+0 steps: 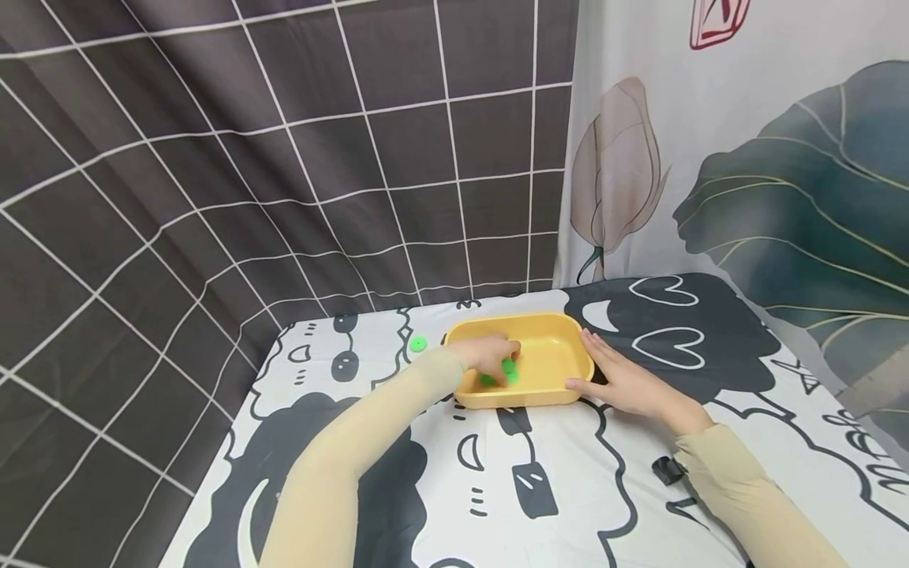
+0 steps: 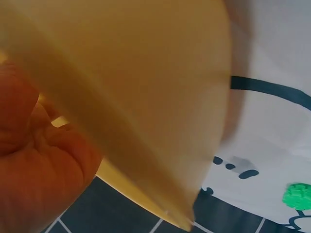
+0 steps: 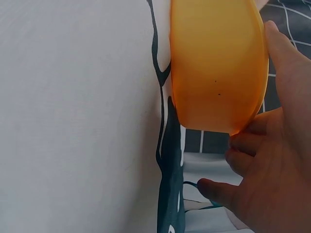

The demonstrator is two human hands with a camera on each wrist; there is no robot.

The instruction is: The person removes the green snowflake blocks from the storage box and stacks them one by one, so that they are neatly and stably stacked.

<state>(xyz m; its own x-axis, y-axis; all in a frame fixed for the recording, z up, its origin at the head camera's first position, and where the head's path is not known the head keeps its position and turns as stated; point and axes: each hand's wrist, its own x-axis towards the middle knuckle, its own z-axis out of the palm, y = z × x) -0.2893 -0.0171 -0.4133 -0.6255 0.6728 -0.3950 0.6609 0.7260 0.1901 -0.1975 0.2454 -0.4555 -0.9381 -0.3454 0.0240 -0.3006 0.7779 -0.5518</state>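
Observation:
A yellow plastic basin sits on the patterned cloth in the head view. My left hand reaches inside it from the left, fingers pointing down at small bright green pieces near its floor. Whether the fingers pinch a piece, I cannot tell. In the left wrist view the basin's wall hides the fingertips of the left hand. On the other side, my right hand rests against the basin's right end, fingers fairly straight along the rim and thumb at the near corner. The right wrist view shows this hand beside the basin's outer wall.
One round green piece lies on the cloth left of the basin. A small black object is beside the right sleeve. Dark gridded curtain and white leaf-print curtain hang behind the table.

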